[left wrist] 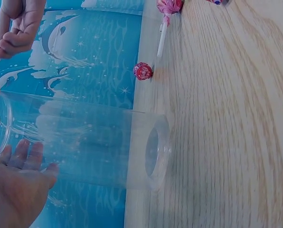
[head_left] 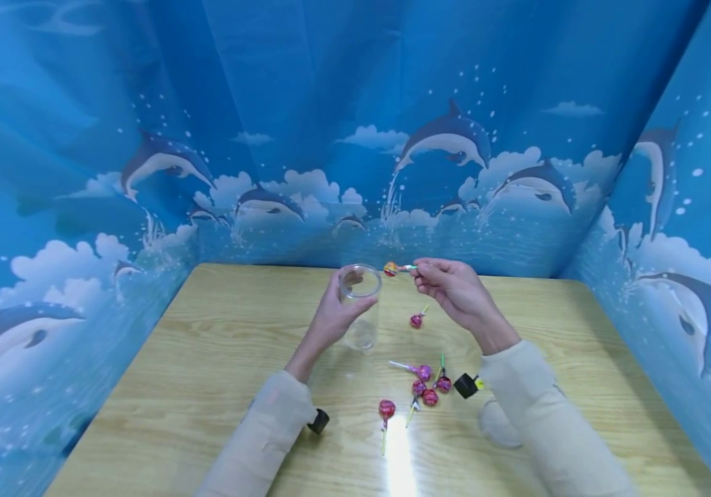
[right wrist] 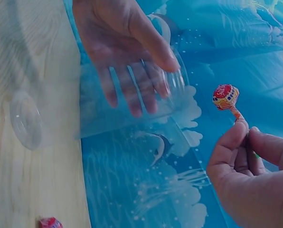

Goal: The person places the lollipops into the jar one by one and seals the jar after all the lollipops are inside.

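My left hand (head_left: 342, 308) is wrapped around the upper part of a clear plastic jar (head_left: 363, 328), which stands upright with its open mouth on top. Through its see-through wall the fingers show in the right wrist view. To the right of the rim, my right hand (head_left: 455, 290) pinches the stick of a lollipop (head_left: 390, 269). That lollipop's orange and red wrapped head (right wrist: 225, 97) points toward the jar mouth, apart from it. Below the right hand a red lollipop (head_left: 416, 321) lies on the table.
Several wrapped lollipops (head_left: 430, 397) are grouped on the wooden table (head_left: 206, 386), with one red lollipop (head_left: 386, 408) nearer the front. A round clear lid (head_left: 500, 424) lies by the right sleeve. Blue dolphin-print curtains (head_left: 306, 138) enclose the table's back and sides.
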{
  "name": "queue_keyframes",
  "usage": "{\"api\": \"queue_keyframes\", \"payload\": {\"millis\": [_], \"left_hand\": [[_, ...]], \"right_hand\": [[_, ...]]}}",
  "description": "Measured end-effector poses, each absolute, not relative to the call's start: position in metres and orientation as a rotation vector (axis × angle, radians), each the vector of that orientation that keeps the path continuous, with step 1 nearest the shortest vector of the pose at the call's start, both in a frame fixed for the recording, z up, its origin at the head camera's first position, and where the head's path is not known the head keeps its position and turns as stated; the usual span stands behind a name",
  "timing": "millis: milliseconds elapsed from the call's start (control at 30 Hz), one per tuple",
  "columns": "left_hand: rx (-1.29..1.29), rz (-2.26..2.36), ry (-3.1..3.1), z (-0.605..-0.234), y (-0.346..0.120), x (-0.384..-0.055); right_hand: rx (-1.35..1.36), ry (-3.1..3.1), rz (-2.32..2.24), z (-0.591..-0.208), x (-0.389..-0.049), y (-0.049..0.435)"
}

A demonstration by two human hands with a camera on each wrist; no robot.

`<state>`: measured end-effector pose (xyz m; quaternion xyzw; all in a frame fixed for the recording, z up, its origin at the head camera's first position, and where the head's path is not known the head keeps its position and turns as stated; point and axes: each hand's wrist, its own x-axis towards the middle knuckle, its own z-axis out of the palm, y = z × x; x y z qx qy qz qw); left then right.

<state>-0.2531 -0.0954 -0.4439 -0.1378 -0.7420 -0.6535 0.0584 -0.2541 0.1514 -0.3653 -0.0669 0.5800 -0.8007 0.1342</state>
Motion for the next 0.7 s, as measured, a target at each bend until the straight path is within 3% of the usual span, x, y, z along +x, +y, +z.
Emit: {"api": "queue_keyframes", "payload": {"millis": [700], "left_hand": [[-0.381,-2.014,-2.259,-0.444,-0.096,-0.253]], "right_hand": [[-0.218,1.793,-2.175,-0.373,-0.262,0.106]]}}
